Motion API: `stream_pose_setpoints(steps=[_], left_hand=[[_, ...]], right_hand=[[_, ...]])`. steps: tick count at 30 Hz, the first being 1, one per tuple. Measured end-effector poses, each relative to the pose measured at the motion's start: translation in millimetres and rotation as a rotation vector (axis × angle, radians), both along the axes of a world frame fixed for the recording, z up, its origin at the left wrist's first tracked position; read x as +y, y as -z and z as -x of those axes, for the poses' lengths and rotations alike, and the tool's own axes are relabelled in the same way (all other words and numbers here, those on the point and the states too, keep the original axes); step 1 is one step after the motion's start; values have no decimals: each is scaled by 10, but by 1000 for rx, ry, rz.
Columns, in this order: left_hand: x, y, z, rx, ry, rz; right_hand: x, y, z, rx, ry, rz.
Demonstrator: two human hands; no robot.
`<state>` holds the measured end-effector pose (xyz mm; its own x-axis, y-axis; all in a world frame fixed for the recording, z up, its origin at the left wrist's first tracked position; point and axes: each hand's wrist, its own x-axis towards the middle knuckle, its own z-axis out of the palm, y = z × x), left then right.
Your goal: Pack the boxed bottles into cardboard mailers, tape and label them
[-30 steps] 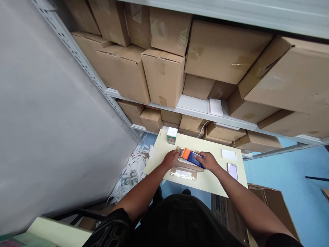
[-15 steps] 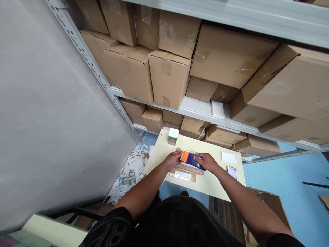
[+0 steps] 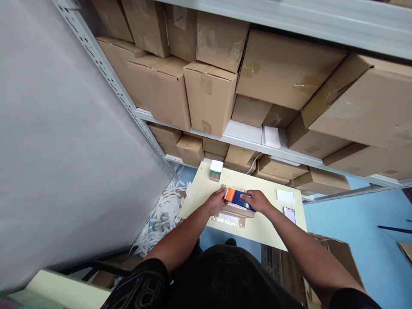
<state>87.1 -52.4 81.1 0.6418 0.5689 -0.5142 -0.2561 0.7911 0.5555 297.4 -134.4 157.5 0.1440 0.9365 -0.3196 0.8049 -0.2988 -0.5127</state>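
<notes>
Flat orange-and-blue packet (image 3: 240, 199): over cardboard box (image 3: 240, 211), partly hiding it. Right hand (image 3: 259, 201): gripping blue end. Left hand (image 3: 215, 202): at orange end, fingertips indistinct, grip undeterminable. Smartphone (image 3: 289, 215): screen illegible.

Head cam, fwd & down POV.
We look from abv torso (image 3: 222, 274), past L hand (image 3: 216, 202) & R hand (image 3: 260, 201) at mid-dist., to shelving (image 3: 244, 131) beyond; wall (image 3: 71, 141) at L.

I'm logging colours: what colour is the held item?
The item is mostly dark blue and orange, best in head view.
</notes>
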Motion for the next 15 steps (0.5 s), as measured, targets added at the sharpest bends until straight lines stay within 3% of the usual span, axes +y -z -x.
stream_pose_setpoints(steps=[7,15], left_hand=[[-67,2,-39,-127,-31,37],[-114,30,-128,-85,-49,27]], right_hand=[[-31,20,-27,28,0,-9],[-62,59,-93,33,-25,-31]])
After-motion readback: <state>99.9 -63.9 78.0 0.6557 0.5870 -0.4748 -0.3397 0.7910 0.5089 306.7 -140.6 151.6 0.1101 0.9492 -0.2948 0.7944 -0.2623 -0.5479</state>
